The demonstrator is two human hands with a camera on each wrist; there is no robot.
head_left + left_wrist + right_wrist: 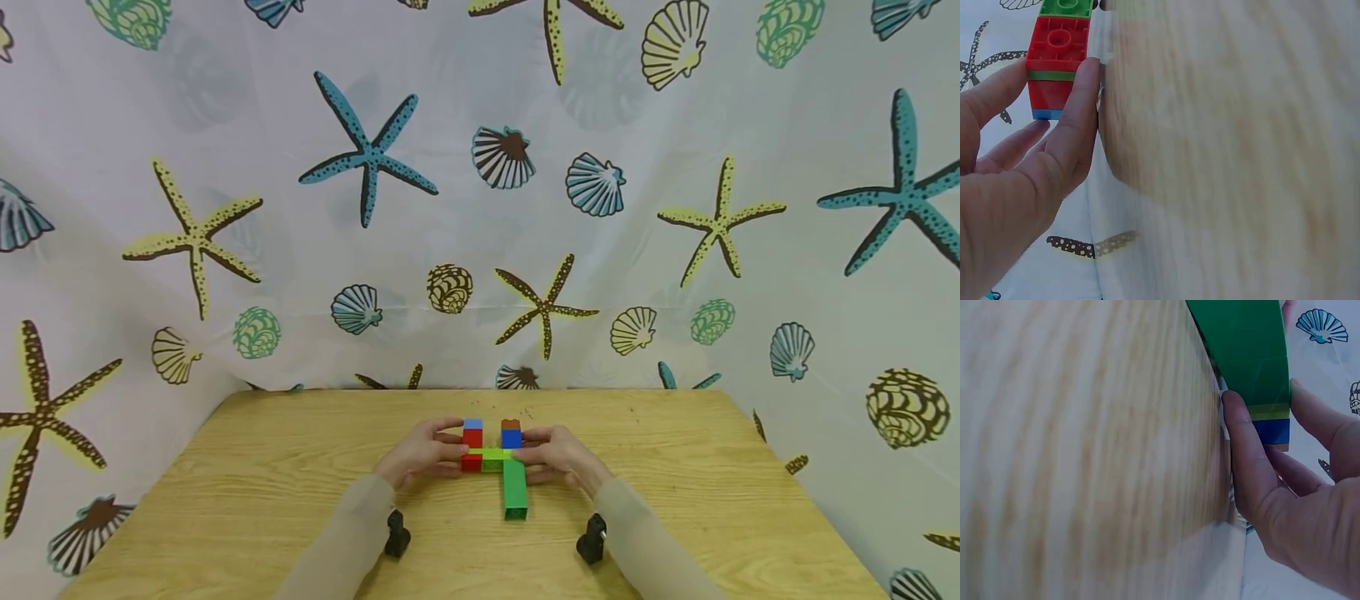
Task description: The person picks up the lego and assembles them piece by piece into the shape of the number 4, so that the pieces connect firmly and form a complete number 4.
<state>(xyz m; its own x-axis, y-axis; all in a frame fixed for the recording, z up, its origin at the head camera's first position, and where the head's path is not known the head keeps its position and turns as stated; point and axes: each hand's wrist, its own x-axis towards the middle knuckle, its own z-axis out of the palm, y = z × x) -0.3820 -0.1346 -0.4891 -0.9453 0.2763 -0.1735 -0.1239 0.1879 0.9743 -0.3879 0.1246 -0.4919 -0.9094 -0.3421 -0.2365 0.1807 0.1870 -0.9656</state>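
Note:
An assembly of joined toy building bricks is held between my two hands above the table. My left hand (422,451) pinches its left end, where red bricks (472,437) sit above and below a thin lime piece (492,453), with a light blue brick (472,424) at the far tip. My right hand (558,455) grips the other end around the lime layer, beside a blue brick (511,438) and a brown one (511,424). A long green brick (515,487) extends toward me from that side. In the left wrist view, the red brick's hollow underside (1059,39) faces the camera.
The wooden table (300,467) spreads out on both sides of the hands. Behind it and along the sides hangs a white curtain (420,242) printed with starfish and shells. A black wrist device (397,534) is worn on the left wrist, another (592,539) on the right.

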